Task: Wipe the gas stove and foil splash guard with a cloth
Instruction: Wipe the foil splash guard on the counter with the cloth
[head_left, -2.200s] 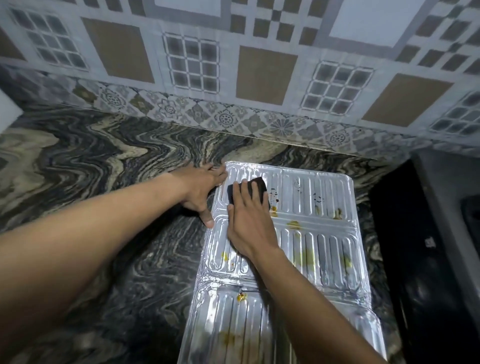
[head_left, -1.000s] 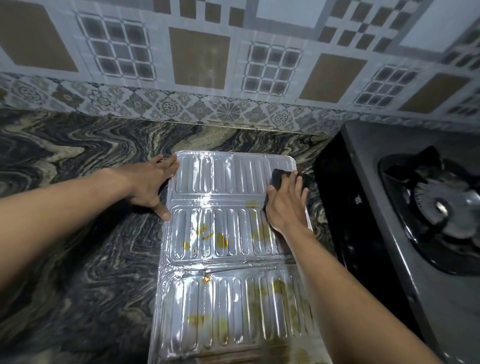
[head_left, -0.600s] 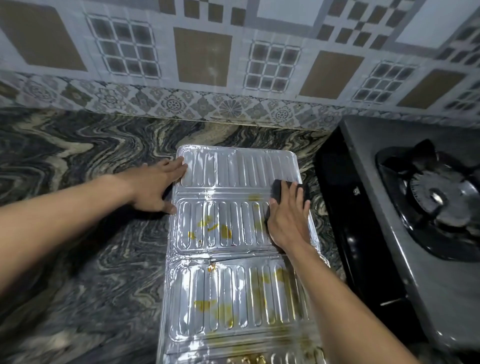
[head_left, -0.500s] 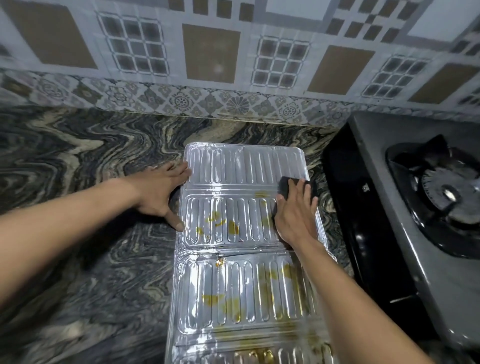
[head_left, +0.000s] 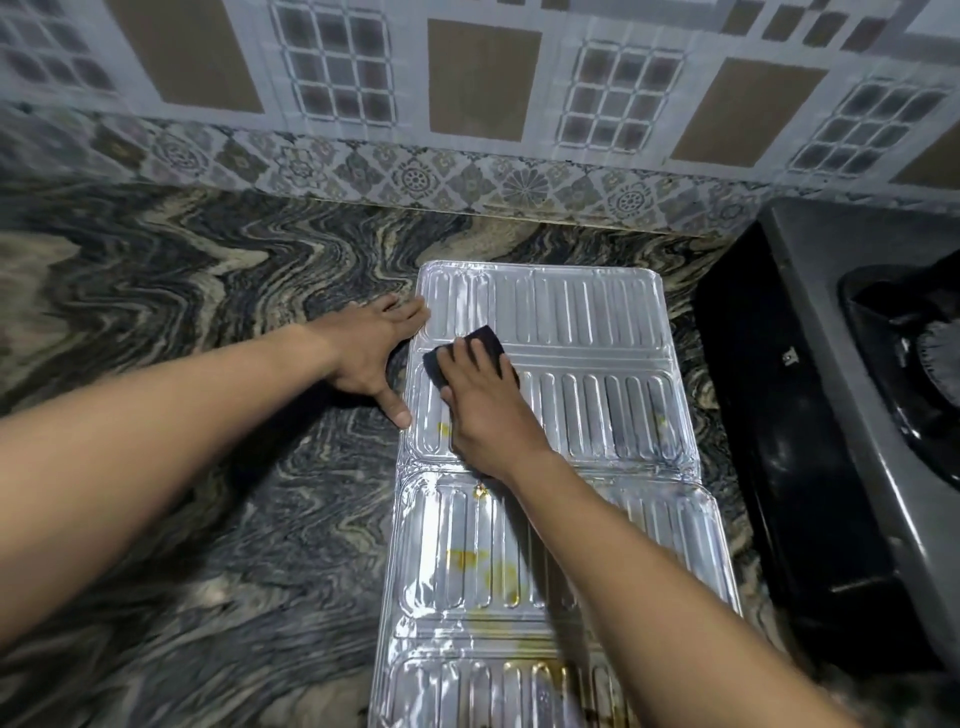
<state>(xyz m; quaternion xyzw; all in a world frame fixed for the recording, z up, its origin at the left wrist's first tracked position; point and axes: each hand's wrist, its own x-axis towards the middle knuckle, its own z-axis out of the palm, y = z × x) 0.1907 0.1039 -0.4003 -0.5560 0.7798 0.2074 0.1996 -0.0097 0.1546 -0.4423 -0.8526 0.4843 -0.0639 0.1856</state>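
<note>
A ribbed silver foil splash guard (head_left: 587, 322) lies flat on the marble counter, with yellow stains on its nearer panels. My right hand (head_left: 485, 410) presses a dark cloth (head_left: 485, 343) onto the guard's left side, at the seam between the far and middle panels. My left hand (head_left: 371, 353) rests flat on the counter against the guard's left edge, fingers spread, thumb touching the foil. The black gas stove (head_left: 852, 426) stands to the right, its burner partly cut off by the frame edge.
The swirled grey marble counter (head_left: 182, 322) stretches left of the guard. A patterned tile wall (head_left: 483, 104) rises behind it. A narrow strip of counter separates the guard from the stove's black side.
My right hand has slid the cloth from the guard's right edge across to its left side. Stains on the middle panel look fainter. My left hand stays at the left edge.
</note>
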